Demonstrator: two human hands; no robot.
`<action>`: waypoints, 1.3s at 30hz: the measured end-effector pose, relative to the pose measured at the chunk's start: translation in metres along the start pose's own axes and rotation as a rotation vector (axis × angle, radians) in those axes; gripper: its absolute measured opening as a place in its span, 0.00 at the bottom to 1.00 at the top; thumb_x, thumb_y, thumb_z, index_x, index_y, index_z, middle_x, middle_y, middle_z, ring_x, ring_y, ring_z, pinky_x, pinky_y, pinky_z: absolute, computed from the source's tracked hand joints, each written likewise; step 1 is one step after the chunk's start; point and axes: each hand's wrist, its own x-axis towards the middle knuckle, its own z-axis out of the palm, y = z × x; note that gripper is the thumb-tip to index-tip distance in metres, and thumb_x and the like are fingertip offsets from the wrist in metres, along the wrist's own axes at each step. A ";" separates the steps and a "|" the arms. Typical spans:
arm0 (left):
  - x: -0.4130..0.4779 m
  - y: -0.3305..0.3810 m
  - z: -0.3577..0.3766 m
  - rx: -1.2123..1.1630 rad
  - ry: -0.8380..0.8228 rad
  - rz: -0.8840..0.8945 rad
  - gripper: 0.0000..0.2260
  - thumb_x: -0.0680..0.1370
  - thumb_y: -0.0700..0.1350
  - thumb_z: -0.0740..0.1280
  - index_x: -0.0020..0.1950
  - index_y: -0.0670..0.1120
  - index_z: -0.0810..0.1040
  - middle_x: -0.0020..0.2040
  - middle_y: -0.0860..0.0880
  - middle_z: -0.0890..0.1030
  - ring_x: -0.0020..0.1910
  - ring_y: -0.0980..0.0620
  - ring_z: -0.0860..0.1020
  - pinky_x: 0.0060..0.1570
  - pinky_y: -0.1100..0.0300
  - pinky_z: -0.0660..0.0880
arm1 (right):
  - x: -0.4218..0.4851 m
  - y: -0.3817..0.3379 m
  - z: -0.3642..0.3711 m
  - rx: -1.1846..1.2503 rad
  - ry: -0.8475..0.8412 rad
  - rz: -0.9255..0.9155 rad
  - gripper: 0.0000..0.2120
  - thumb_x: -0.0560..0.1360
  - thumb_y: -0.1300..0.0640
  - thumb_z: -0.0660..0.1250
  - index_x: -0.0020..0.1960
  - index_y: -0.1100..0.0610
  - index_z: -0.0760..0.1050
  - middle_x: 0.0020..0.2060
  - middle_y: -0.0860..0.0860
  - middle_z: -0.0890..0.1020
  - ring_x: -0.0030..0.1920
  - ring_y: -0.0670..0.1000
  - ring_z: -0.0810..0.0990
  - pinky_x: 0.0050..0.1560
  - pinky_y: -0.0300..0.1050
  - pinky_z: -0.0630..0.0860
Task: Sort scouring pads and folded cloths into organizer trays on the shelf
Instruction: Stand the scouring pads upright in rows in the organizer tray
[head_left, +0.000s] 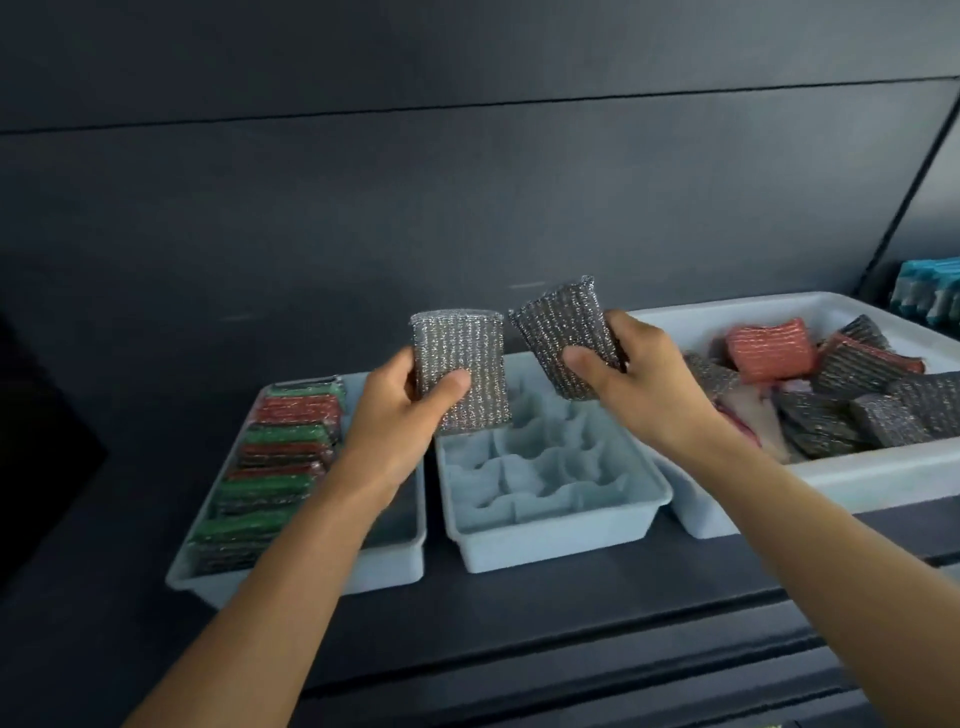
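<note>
Left hand and right hand each pinch a silver scouring pad, the left pad upright and the right pad tilted, above the compartmented middle tray on the shelf.

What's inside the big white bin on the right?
The white bin holds a jumbled pile of grey scouring pads and a red pad. Whatever lies beneath the pile is covered.
</note>
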 end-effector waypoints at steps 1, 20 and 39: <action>-0.007 -0.005 -0.018 0.014 0.031 -0.007 0.06 0.77 0.46 0.70 0.54 0.51 0.80 0.50 0.56 0.85 0.50 0.57 0.83 0.56 0.55 0.77 | -0.003 -0.008 0.014 0.005 -0.036 -0.007 0.08 0.77 0.55 0.66 0.45 0.60 0.72 0.34 0.53 0.79 0.35 0.53 0.76 0.41 0.48 0.74; -0.058 -0.058 -0.207 -0.029 0.410 -0.090 0.07 0.79 0.44 0.68 0.56 0.50 0.79 0.50 0.55 0.84 0.46 0.66 0.81 0.39 0.76 0.73 | -0.051 -0.101 0.208 0.015 -0.484 -0.216 0.07 0.72 0.50 0.72 0.49 0.47 0.78 0.42 0.46 0.80 0.43 0.48 0.77 0.48 0.45 0.75; -0.050 -0.067 -0.226 -0.133 0.311 -0.038 0.06 0.78 0.44 0.69 0.54 0.51 0.79 0.51 0.55 0.85 0.51 0.60 0.82 0.48 0.68 0.74 | -0.063 -0.121 0.246 -0.460 -0.639 -0.280 0.07 0.74 0.58 0.68 0.50 0.50 0.81 0.50 0.48 0.84 0.51 0.53 0.80 0.52 0.43 0.75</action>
